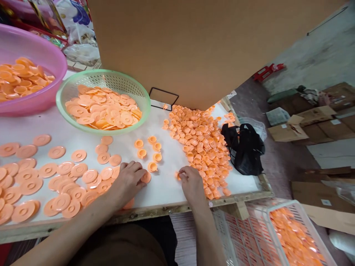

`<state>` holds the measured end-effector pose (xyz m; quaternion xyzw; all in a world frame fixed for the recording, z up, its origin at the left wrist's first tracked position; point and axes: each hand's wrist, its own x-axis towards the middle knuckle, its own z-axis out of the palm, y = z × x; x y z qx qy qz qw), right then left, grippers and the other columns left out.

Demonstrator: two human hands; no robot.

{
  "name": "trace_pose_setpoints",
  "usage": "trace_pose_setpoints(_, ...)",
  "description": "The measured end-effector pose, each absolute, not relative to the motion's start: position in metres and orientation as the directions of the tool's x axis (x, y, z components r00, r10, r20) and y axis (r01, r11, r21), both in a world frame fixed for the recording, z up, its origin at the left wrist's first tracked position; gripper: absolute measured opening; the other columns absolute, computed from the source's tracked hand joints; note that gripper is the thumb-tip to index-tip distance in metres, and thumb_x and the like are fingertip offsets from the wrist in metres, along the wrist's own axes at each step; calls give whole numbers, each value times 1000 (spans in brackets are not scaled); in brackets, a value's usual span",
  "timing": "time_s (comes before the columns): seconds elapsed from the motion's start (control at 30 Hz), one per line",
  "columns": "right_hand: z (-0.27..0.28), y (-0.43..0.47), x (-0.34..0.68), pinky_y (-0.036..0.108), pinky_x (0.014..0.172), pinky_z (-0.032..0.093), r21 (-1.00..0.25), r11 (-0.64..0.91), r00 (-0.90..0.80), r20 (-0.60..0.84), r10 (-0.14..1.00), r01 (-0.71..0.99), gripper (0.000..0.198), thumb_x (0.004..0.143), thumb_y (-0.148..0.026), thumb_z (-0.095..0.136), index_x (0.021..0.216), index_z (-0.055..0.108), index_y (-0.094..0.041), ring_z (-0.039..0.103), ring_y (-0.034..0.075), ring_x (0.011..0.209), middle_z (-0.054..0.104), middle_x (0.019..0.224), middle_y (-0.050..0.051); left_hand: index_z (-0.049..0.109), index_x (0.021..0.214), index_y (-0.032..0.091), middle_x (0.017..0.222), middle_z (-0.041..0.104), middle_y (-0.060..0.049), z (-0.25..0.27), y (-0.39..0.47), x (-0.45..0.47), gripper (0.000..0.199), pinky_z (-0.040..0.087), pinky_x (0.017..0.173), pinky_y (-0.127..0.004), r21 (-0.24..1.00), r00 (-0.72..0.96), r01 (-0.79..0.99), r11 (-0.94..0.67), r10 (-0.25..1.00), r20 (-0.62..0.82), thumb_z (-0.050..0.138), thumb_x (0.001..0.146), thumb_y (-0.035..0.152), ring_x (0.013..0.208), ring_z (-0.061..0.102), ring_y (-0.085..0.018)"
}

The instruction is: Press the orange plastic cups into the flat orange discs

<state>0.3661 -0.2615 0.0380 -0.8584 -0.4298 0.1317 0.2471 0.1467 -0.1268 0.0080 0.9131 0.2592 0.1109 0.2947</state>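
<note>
My left hand (128, 181) is low over the table's front part, fingers curled and closed at the edge of a small orange toy saucer (145, 177). The fingers hide part of that saucer. Close to the heap of small orange toy cups (203, 142), my right hand (191, 181) pinches one toy cup (177, 175) between thumb and fingertips. Between the hands and farther back, several loose cups (142, 153) stand in a loose group. Many flat saucers (79, 170) lie spread and overlapping left of my left hand.
A green colander (146, 107) of saucers and a pink basin (59, 70) of orange pieces stand at the back left. A large cardboard box (172, 48) rises behind. A black bag (246, 151) lies at the right edge; below it is a white crate (271, 218) of orange pieces.
</note>
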Motion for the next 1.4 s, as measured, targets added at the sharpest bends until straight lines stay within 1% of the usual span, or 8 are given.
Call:
trace_pose_setpoints(0.23,20,-241,283,25,58,47,-810,-485,561,-245,790,329,11,79,-22,51,75,61,-22,60,16,59,66,68,-1,64,81,18,84,63,-3,6,-134,149,6,32,76,-36,615,849,431,-660,528,-28,68,81,22,87,54,-21)
trace_pose_setpoints(0.4,16,-230,266,23,54,45,-815,-510,603,-267,752,275,10,75,-22,54,66,57,-21,57,14,53,62,60,-3,64,77,18,83,65,-4,14,-126,149,6,33,76,-34,656,848,453,-604,519,-107,67,80,22,87,56,-21)
trace_pose_setpoints(0.5,22,-227,269,22,54,43,-787,-515,576,-259,775,340,12,74,-19,52,63,56,-21,57,13,54,61,59,-3,65,77,19,78,65,-1,26,-119,149,9,33,70,-30,739,834,492,-460,493,-248,63,82,26,79,57,-18)
trace_pose_setpoints(0.6,25,-224,270,23,55,41,-721,-522,556,-228,799,455,15,76,-18,51,62,55,-20,55,13,54,60,59,-2,63,71,18,72,64,-1,34,-119,155,17,30,66,-29,705,766,592,-390,546,-340,57,83,28,72,56,-17)
trace_pose_setpoints(0.77,20,-223,265,23,54,40,-674,-521,551,-198,811,524,19,79,-18,49,60,52,-21,53,13,53,58,59,-1,59,65,17,72,62,-1,28,-130,162,22,27,70,-33,652,734,627,-427,604,-310,54,85,23,77,56,-17)
trace_pose_setpoints(1.0,11,-229,256,24,57,45,-759,-514,620,-189,761,400,20,85,-24,48,69,60,-21,59,15,59,65,65,2,61,73,18,78,64,-2,20,-137,155,20,30,72,-35,614,749,604,-509,626,-218,50,89,23,82,58,-20)
trace_pose_setpoints(1.23,14,-238,259,24,59,48,-853,-420,552,-199,810,309,15,86,-28,53,77,62,-20,62,16,64,65,67,0,63,86,17,90,64,-7,24,-140,151,11,40,75,-34,672,706,602,-430,681,-197,53,82,20,84,59,-21)
trace_pose_setpoints(1.4,14,-250,252,26,68,52,-870,-344,600,-71,797,353,9,85,-22,54,87,62,-20,63,17,75,66,83,3,56,83,19,77,65,-2,25,-147,144,7,47,67,-29,891,685,455,-6,641,-346,57,78,24,74,61,-18)
